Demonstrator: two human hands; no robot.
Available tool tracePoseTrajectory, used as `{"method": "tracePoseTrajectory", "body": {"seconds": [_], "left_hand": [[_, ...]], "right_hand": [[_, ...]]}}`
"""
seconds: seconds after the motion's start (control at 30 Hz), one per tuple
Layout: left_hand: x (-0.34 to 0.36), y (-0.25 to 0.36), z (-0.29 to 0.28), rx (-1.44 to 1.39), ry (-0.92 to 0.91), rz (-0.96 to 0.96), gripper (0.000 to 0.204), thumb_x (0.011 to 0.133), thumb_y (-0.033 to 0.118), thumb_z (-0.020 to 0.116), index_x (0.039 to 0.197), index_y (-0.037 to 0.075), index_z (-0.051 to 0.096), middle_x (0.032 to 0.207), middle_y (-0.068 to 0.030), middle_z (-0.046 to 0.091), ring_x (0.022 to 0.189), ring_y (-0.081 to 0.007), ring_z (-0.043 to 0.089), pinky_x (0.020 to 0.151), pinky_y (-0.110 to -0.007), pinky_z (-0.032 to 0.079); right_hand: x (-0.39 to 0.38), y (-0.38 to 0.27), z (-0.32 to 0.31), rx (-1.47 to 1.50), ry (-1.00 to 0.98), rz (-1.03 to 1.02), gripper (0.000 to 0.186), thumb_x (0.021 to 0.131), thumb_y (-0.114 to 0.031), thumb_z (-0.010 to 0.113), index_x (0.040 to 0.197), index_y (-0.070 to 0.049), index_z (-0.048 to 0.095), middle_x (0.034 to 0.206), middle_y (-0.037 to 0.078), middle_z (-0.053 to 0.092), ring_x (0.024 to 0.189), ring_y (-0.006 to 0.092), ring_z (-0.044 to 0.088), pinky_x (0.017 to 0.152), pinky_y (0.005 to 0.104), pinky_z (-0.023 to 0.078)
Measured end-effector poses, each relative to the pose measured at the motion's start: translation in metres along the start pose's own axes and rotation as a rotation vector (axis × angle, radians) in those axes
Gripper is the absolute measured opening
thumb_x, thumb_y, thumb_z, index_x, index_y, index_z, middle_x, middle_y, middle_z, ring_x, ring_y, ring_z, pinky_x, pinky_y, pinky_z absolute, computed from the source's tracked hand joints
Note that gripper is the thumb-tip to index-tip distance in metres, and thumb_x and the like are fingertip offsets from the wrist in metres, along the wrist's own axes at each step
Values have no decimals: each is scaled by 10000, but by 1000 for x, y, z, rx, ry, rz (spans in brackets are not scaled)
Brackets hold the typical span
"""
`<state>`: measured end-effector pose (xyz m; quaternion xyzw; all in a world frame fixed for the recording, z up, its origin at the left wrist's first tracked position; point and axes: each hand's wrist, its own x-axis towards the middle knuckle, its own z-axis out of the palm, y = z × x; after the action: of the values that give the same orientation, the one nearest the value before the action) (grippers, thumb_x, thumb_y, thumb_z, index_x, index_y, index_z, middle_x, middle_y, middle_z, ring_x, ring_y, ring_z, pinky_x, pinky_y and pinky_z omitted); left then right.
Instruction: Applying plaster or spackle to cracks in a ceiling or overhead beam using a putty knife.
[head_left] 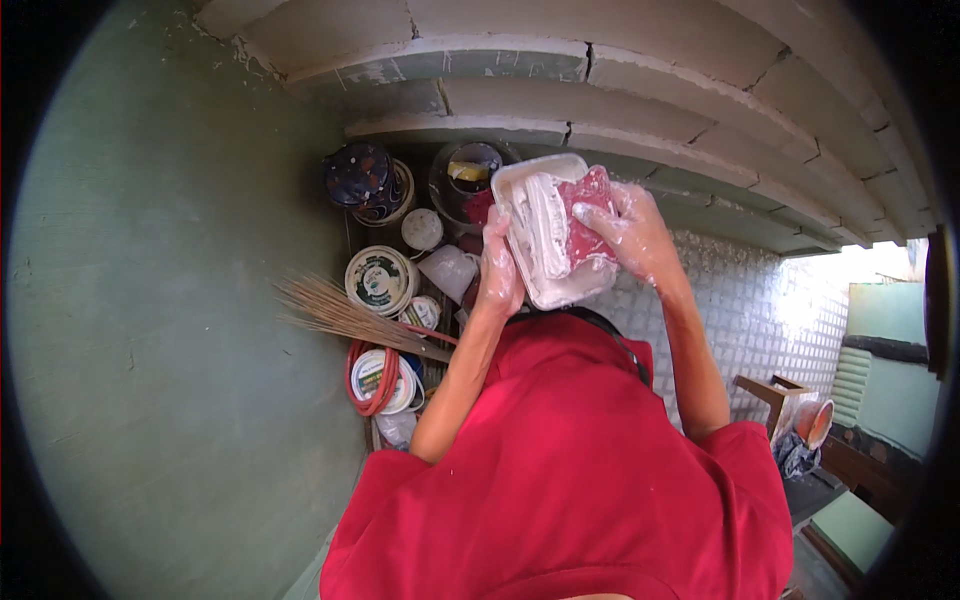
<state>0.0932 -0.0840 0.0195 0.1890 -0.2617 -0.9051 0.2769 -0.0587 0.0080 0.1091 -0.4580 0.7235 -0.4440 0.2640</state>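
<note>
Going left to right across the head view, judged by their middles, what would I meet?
Green wall, bundled-stick broom, left hand, whitish tray, flat red piece, right hand, orange container. The clustered buckets overlap, so I left them out.

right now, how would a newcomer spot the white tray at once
Start at the big red shirt and look just above it in the picture. There, between the left hand and the right hand, is the white tray. Its rectangular outline with rounded corners sets it apart from the round buckets to its left.
</note>
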Motion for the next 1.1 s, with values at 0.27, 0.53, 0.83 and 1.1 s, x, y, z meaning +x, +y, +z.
{"method": "tracePoseTrajectory", "body": {"seconds": [0.27,0.53,0.83,1.1], "left_hand": [[-9,1,11,1,-5,-31,396,952,303,328,1281,83,348,1281,-109,462,1180,-206,480,1009,-368,388],[-11,-19,14,101,-5,-47,310,966,292,313,1179,82,394,1174,-95,508,1118,-193,511,972,-354,411],[-18,-29,3,72,-96,-177,323,964,294,309,1186,75,394,1175,-93,511,1102,-193,521,966,-354,418],[-29,-25,10,173,-75,-189,292,959,323,338,1124,93,408,1108,-82,520,1045,-175,536,917,-350,452]], "right_hand": [[0,11,-1,25,-120,141,225,812,-161,613,872,57,616,726,64,623,668,108,533,651,308,460],[-21,22,8,-61,-23,129,252,788,-165,611,899,62,614,746,136,642,675,149,562,669,341,469],[-46,22,11,39,-31,25,249,800,-172,609,889,61,605,743,159,639,665,156,558,659,353,467],[-69,44,22,463,-64,264,198,826,-97,637,971,37,634,848,40,654,745,95,581,687,282,489]]}}
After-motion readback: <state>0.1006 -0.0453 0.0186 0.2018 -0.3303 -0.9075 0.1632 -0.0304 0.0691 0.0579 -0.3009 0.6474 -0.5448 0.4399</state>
